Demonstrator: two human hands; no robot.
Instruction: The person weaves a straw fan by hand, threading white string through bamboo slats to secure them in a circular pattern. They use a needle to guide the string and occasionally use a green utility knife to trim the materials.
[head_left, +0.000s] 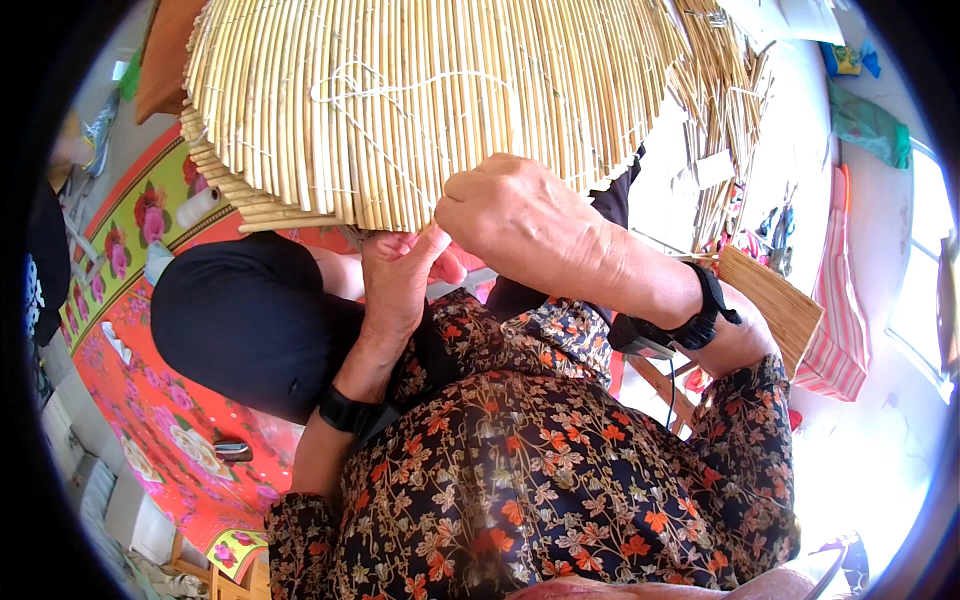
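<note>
A large mat of pale, thin reeds (430,120) laid side by side and stitched with white thread fills the upper middle, its near edge trimmed to a curve. A loose loop of white thread (445,75) lies on top. My left hand (395,280) is at the near edge from below, thumb and fingers pinched against the reed ends. Close beside it, my right hand (505,205) is closed in a fist, back upward, over the same edge. Whatever its fingers hold is hidden. Both wrists wear black bands.
A bundle of loose reeds (725,120) lies beyond the mat at the right. At the left, a red flowered cloth (190,400) carries a spool of white thread (197,207) and a small dark object (233,452). My black-clad knee (245,320) is under the mat. A wooden board (770,305) stands at my right.
</note>
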